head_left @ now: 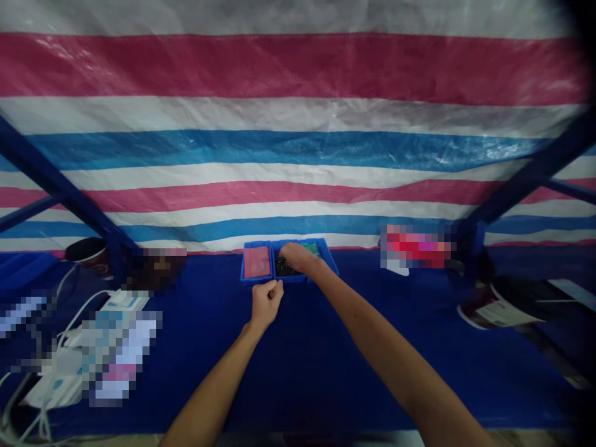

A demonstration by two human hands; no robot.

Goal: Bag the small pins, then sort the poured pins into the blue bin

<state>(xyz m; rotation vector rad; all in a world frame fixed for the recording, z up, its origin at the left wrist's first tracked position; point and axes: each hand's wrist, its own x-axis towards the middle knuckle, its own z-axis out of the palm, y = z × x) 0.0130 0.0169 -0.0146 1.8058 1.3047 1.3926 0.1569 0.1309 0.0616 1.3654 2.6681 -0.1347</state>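
Three blue bins [272, 280] stand side by side at the back of the blue table. Pink flat pieces [256, 262] lie in the left bin, small dark thin pieces [285, 268] in the middle one, and something green [311, 249] in the right one. My right hand [298, 257] reaches into the middle bin, its bent fingers down at the dark pieces; what its fingertips pinch is hidden. Just in front of the bins, my left hand [267, 303] is curled into a fist, with a dark spot showing inside its fingers that I cannot make out.
White power strips [60, 372] with cables lie at the left. A dark round container [90, 254] stands at the back left. Another round tub [498, 303] lies at the right. A red blurred packet [416, 246] is at the back right. Striped sheeting [298, 149] hangs behind.
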